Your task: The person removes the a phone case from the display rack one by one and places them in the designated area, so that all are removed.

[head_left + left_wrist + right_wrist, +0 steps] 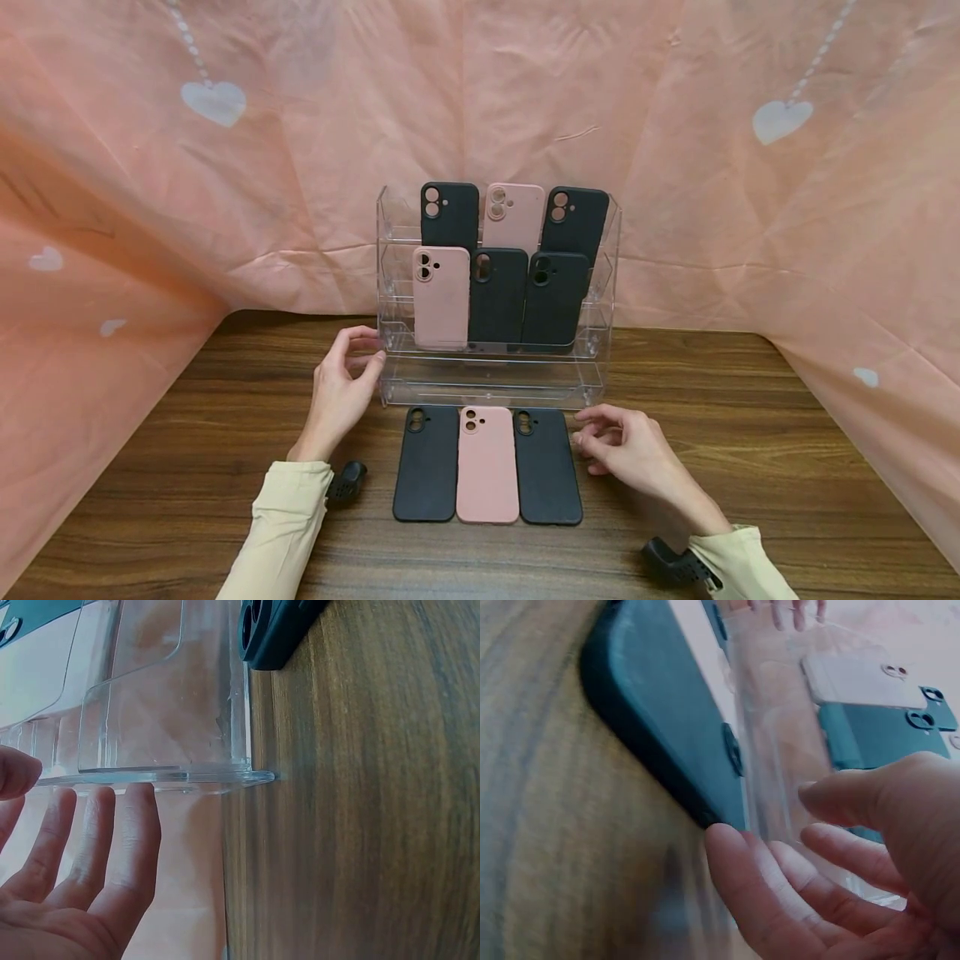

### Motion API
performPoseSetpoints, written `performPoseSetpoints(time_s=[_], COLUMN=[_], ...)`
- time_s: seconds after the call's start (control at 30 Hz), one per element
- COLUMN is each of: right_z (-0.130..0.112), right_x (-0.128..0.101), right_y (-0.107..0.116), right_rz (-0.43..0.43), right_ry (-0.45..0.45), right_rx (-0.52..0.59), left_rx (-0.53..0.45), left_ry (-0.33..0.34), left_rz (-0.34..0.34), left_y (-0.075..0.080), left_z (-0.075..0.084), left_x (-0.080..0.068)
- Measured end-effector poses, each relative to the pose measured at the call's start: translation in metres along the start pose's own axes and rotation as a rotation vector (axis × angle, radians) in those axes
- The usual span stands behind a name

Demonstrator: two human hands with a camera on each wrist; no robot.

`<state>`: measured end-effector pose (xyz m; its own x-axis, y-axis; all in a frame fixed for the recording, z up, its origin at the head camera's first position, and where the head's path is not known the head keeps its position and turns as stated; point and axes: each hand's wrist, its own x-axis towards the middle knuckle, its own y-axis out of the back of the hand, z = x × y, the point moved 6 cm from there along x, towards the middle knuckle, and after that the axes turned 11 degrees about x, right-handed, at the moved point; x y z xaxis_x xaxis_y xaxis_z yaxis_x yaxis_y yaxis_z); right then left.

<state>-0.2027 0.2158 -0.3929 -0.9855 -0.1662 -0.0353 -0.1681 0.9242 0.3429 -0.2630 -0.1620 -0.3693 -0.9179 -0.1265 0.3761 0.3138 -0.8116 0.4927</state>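
The left hand, gripping nothing, has relaxed fingers at the clear rack's left wall; the right hand, loose too, is beside the rightmost near black case, flat before the rack. The case looks light and slightly flexible, best pinched by its long edges; the rack seems stiff, slick, perhaps brittle, best steadied by its side walls.
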Motion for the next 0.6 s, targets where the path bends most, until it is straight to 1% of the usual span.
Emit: performPoseSetpoints(time_s=[0.23, 0.43, 0.6], right_z=[-0.015, -0.029, -0.04], right_x=[0.003, 0.007, 0.011], right_y=[0.015, 0.022, 0.026], right_rz=[0.091, 0.121, 0.16], right_ry=[0.08, 0.165, 0.225], right_rx=[-0.056, -0.019, -0.004], left_rx=[-0.005, -0.01, -0.007], left_ry=[-0.001, 0.004, 0.007], left_rz=[-0.005, -0.015, -0.01], left_y=[0.0, -0.001, -0.001], left_z=[0.0, 0.0, 0.0], left_x=[0.0, 0.0, 0.0])
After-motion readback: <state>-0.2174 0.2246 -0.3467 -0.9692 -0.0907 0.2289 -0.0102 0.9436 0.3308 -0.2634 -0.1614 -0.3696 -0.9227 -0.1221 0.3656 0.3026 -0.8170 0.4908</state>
